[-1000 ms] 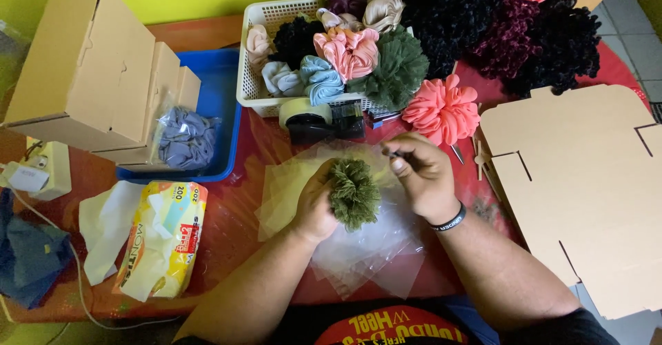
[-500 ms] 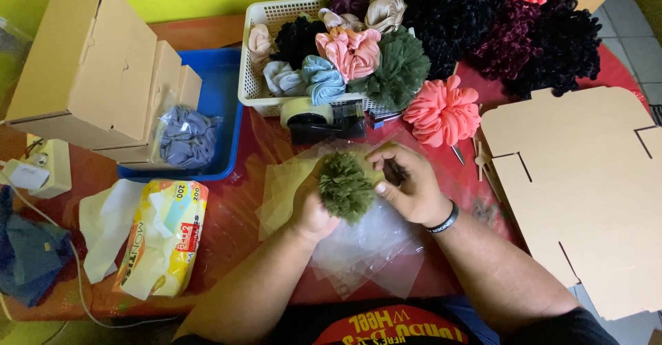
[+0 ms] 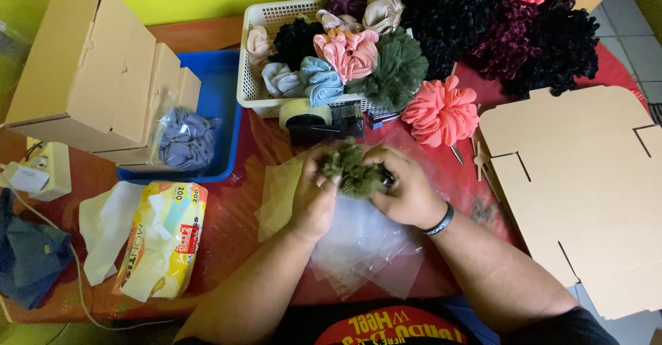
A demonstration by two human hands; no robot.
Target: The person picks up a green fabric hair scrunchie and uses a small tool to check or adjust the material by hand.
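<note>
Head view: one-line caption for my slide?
Both hands, left hand and right hand, hold an olive-green scrunchie over clear plastic bags.

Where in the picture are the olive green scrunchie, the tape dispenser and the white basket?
olive green scrunchie (image 3: 353, 171), head view, its ruffled middle.
tape dispenser (image 3: 324, 121), head view, its black body.
white basket (image 3: 243, 83), head view, its left wall.

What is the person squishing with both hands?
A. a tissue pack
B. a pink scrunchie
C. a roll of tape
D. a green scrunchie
D: both the left hand and the right hand close around the fuzzy green scrunchie over the clear bags, while the pink scrunchie, tape and tissue pack lie untouched on the table.
</note>
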